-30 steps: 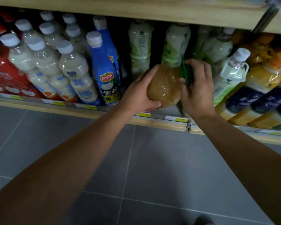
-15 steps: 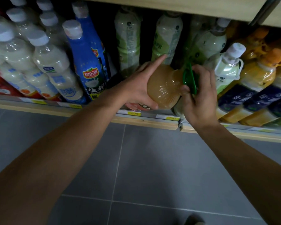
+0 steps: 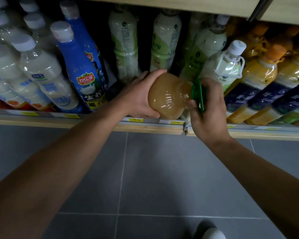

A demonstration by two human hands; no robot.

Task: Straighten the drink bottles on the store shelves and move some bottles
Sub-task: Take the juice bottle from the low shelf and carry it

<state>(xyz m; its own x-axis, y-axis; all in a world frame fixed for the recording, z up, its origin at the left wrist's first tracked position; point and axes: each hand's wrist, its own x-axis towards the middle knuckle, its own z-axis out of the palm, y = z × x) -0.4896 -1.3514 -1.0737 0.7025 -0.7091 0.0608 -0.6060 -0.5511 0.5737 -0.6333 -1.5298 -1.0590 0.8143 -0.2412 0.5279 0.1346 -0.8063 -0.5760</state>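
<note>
At centre frame, just above the shelf edge [image 3: 86, 125], a round amber juice bottle [image 3: 167, 95] lies tilted on its side, its green cap [image 3: 198, 94] pointing right. The left hand [image 3: 138, 97] wraps its fingers [image 3: 155, 73] around the bottle's wide body; the right hand [image 3: 209, 107] closes its fingers on the cap. Blue-labelled bottles [image 3: 81, 69] stand to the left, orange-capped bottles [image 3: 261, 80] to the right.

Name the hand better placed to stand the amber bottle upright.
Probably the right hand: its fingers grip the green cap end of the amber bottle; left hand only cradles the body.
</note>
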